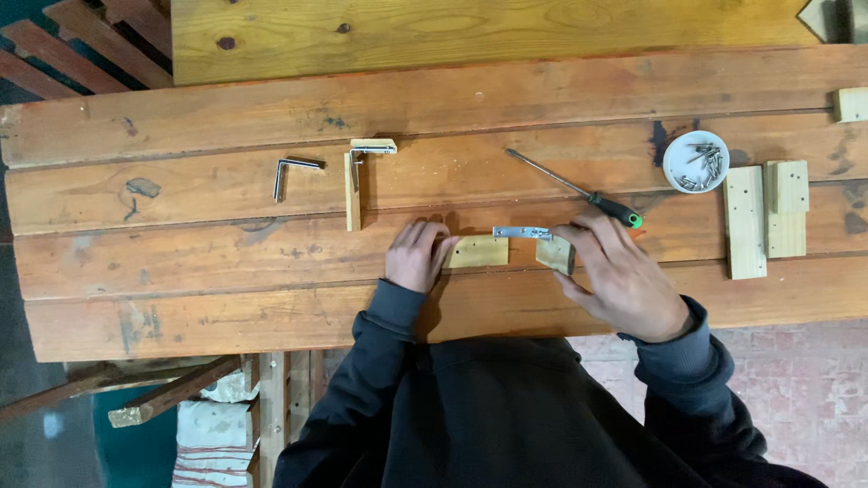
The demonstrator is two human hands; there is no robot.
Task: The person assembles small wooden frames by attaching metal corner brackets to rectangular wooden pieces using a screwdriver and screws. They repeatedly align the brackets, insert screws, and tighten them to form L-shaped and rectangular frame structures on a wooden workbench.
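Observation:
My left hand (416,255) rests on the left end of a small flat wooden block (479,251) on the plank workbench (226,271). A second small wooden block (553,253) is pinched in the fingers of my right hand (619,276). A metal bracket (522,232) lies along the top edges of both blocks, bridging them. Just beyond my right hand lies a screwdriver (579,191) with a black and green handle.
A white dish of screws (695,162) sits at the right, next to several wooden strips (765,217). On the left lie a loose metal angle bracket (291,172) and a wooden L-piece with a bracket (356,181). Another block (851,104) sits far right.

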